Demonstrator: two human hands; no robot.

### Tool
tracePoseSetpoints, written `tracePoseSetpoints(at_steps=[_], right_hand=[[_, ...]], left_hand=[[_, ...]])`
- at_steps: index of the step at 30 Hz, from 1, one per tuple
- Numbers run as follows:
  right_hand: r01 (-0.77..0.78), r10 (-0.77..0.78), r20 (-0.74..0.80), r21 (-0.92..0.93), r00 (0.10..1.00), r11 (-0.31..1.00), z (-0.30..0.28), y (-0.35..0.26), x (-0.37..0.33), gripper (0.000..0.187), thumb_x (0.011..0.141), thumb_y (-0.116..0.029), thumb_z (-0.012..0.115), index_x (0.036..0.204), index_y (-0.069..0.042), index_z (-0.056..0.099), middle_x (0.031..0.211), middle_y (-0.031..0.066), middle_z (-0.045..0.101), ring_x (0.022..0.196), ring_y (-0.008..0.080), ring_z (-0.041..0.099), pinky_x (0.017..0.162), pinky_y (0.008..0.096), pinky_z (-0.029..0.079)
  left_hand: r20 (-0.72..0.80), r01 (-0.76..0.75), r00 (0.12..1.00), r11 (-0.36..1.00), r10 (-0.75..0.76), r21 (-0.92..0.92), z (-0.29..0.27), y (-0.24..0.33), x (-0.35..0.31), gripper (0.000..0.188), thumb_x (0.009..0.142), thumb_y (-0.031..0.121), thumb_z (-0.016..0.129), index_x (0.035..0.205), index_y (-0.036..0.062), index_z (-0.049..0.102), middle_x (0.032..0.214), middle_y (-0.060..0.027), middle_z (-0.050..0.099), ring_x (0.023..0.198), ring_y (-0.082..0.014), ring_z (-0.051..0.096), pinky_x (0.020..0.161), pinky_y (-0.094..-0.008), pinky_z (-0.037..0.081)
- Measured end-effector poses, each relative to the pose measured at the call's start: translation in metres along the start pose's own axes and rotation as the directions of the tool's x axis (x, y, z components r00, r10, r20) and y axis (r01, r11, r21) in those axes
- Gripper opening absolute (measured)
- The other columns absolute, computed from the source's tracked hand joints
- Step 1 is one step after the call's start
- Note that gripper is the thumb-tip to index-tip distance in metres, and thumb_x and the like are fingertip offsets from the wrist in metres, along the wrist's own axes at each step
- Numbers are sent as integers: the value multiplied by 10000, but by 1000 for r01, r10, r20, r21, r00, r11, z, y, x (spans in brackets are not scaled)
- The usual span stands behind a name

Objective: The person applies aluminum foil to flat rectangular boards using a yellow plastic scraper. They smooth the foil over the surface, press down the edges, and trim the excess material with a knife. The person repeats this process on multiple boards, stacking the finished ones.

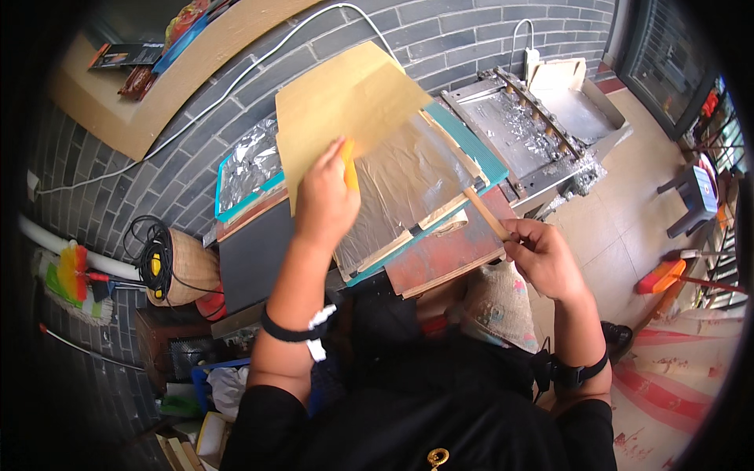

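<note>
My left hand [323, 200] grips the lower edge of a tan paper sheet [345, 106] and lifts it up off a frame lined with shiny foil [408, 184]; a small orange piece [349, 165] shows beside the thumb. My right hand [542, 255] pinches the near end of a thin wooden stick [485, 212] that lies along the right side of the foil frame. The frame rests on a teal board [483, 153] stacked over a reddish board [440, 259] and a dark panel [255, 251].
A metal tray machine with crumpled foil [522, 125] stands at the right against the grey brick wall [463, 39]. Another foil-lined teal tray [247, 169] leans at the left. A basket with coiled cable [177, 267], a broom [71, 279], a stool [695, 196] and a striped cloth [675, 377] surround me.
</note>
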State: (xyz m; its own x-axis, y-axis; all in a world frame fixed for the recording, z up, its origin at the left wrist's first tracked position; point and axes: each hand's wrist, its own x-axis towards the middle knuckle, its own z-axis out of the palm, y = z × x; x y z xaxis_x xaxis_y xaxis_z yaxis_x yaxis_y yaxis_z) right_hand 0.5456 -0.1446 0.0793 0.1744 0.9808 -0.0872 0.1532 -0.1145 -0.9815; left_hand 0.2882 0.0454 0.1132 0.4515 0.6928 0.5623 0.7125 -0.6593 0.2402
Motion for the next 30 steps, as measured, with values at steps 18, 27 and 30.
tracePoseSetpoints(at_steps=[18,27,30], right_hand=[[-4,4,16,-7,1000,1000,-3,2,-5,302,891,-16,561,1185,49,578,754,-20,549,543,33,470,468,208,373],[11,-11,14,26,1000,1000,-3,3,-3,294,892,7,552,1178,71,573,746,-18,536,520,32,459,452,207,362],[11,-12,13,31,1000,999,-1,0,-2,296,891,11,550,1179,71,574,741,-20,531,518,32,457,451,208,360]], left_hand=[[217,54,975,997,-39,-63,45,36,-76,395,854,25,523,1227,-102,541,1309,-267,526,1271,-360,478,1119,-426,328],[231,73,971,995,-57,-63,42,39,-72,389,851,22,506,1215,-109,546,1294,-273,535,1260,-360,488,1117,-428,332],[229,74,972,996,-59,-56,41,38,-73,384,856,34,505,1210,-108,553,1291,-272,538,1259,-359,490,1116,-427,333]])
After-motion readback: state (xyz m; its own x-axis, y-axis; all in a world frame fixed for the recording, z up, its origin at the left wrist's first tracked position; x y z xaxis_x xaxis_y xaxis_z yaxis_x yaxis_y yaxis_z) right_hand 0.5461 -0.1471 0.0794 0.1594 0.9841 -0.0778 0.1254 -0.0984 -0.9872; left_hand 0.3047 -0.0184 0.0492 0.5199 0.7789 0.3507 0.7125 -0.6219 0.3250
